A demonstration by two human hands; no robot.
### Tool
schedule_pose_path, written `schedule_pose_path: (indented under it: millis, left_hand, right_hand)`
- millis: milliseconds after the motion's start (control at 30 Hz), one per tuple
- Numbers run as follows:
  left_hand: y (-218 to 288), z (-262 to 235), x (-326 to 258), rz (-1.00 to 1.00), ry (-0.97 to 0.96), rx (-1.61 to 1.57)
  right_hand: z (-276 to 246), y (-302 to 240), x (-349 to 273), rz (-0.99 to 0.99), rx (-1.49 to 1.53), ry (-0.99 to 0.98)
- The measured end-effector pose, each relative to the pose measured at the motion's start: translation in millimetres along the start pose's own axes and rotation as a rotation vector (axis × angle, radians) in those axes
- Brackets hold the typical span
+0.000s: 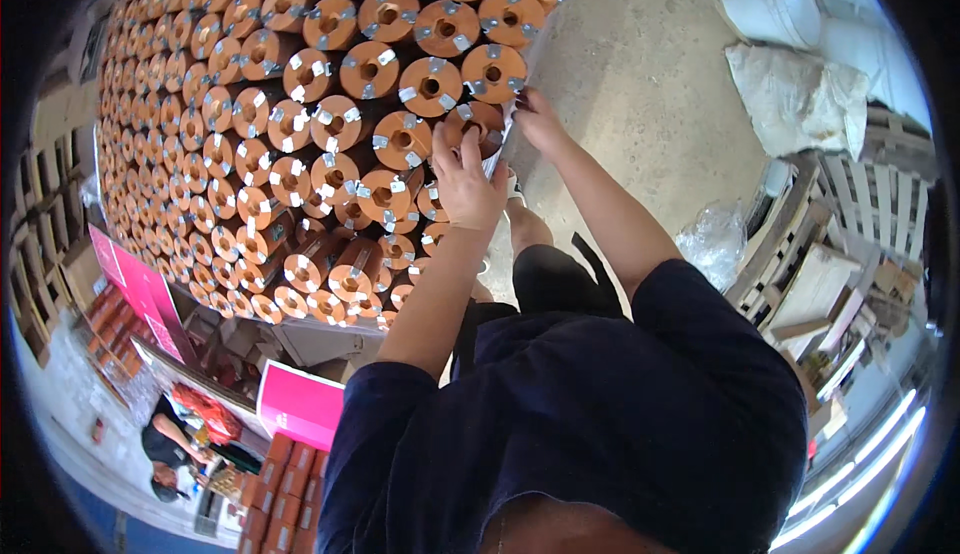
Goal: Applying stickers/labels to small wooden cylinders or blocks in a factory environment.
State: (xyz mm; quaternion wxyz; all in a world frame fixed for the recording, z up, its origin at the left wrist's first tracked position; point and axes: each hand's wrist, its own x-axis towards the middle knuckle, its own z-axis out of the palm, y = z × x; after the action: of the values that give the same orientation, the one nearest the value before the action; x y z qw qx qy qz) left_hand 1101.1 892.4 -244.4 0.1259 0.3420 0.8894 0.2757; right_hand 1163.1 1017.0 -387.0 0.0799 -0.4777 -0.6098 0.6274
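A large stack of orange cylinders with round centre holes and small silver or white tabs on their ends fills the upper left. My left hand [468,182] lies over one orange cylinder [487,119] at the stack's right edge, its fingers bent onto the end face. Just to the right, my right hand [541,126] is closed at the outer edge of the same row, its fingertips partly hidden. Between the two hands shows a pale strip [507,132], perhaps a sheet edge. Whether the right fingers pinch it is unclear.
White buckets [770,9] and a pale sack [800,99] lie at the upper right, above wooden pallets [875,199]. Clear plastic wrap [716,234] is on the concrete floor. Pink boards [300,404] and another person [165,444] are at the lower left.
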Motion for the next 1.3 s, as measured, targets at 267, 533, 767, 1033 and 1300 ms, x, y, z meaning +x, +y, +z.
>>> schedule_pose_path:
  millis: [267,533,767,1033,1300]
  left_hand:
    - [-28.9,-60.1,-83.2,-0.069,0.058,-0.156]
    - [-119.9,-100.2,-206.2,-0.645,0.332,-0.086]
    - [-187.3,-149.5,-207.3,-0.636,0.616,0.137]
    - [-236.7,-178.3,-180.3,-0.588,0.291,0.195]
    - [-228.9,-171.5,-169.7,-0.528,0.28,0.202]
  right_hand:
    - [-7.7,-1.6,-57.7,-0.054,-0.091,0.036]
    - [61.9,-59.1,-174.0,-0.643,-0.326,-0.678]
    - [192.1,-111.6,-212.1,-0.826,-0.863,-0.804]
    - [231.6,-87.6,-226.2,-0.767,-0.914,-0.684]
    - [102.5,-78.0,-207.3,-0.621,-0.756,-0.053]
